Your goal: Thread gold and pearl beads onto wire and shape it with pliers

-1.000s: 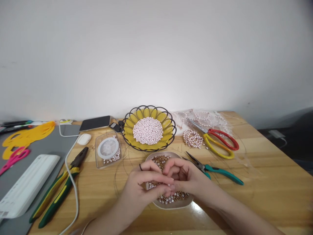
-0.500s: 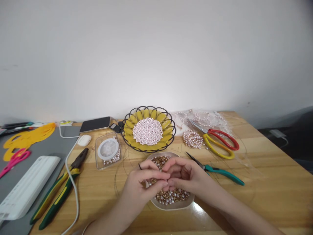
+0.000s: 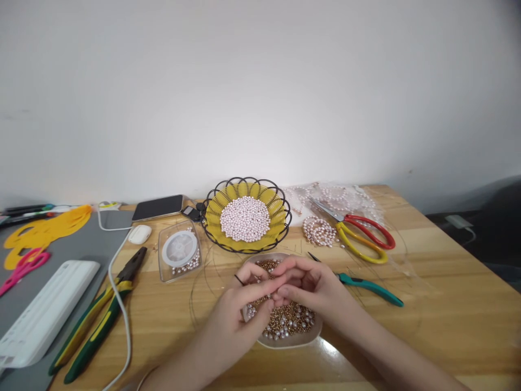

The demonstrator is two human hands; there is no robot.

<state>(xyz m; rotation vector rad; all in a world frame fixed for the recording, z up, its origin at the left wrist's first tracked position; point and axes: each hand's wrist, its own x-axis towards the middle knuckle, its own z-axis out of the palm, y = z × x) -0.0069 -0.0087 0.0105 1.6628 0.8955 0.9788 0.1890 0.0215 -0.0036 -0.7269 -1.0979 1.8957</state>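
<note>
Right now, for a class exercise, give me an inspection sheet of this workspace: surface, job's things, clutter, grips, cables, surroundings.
Surface: wooden table, gray mat at left.
Job's things: bead dish, yellow basket holding beads, teal-handled pliers.
Clutter: phone, pink scissors.
Grips: left grip and right grip close together over the dish; whether they hold anything is unclear.
Cables: white cable across the green-yellow pliers.
Surroundings: pale wall behind; unclear dark shape right.
</note>
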